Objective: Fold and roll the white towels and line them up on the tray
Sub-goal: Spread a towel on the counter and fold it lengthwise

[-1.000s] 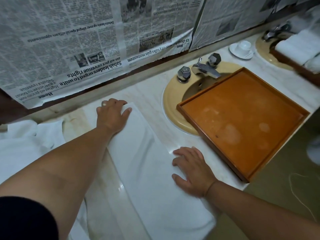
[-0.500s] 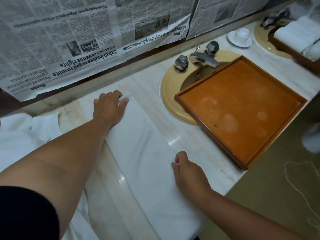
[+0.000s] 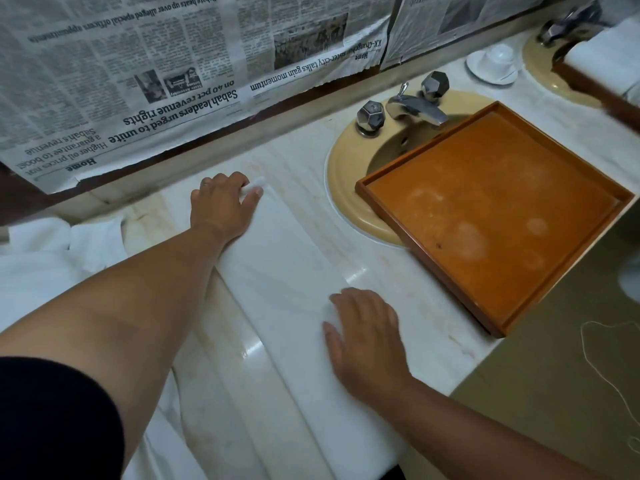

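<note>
A white towel [image 3: 287, 271] lies on the marble counter as a long narrow strip running away from me. My left hand [image 3: 221, 206] is at its far end, with a bit of the far corner pinched between thumb and fingers. My right hand [image 3: 367, 337] lies flat on the towel's right edge, closer to me, with its fingers straight. The orange-brown tray [image 3: 485, 202] rests over the beige sink to the right, with nothing on it.
A heap of white towels [image 3: 52, 261] lies at the left. Behind the tray is the beige sink [image 3: 343, 188] with a chrome faucet [image 3: 415, 109]. A white cup on a saucer [image 3: 495, 62] and a second tray of towels [image 3: 609, 60] stand far right. Newspaper covers the wall.
The towel is narrower than a second ago. My left hand went from lying flat to pinching the far corner. My right hand curled at the right edge, then flattened on the towel.
</note>
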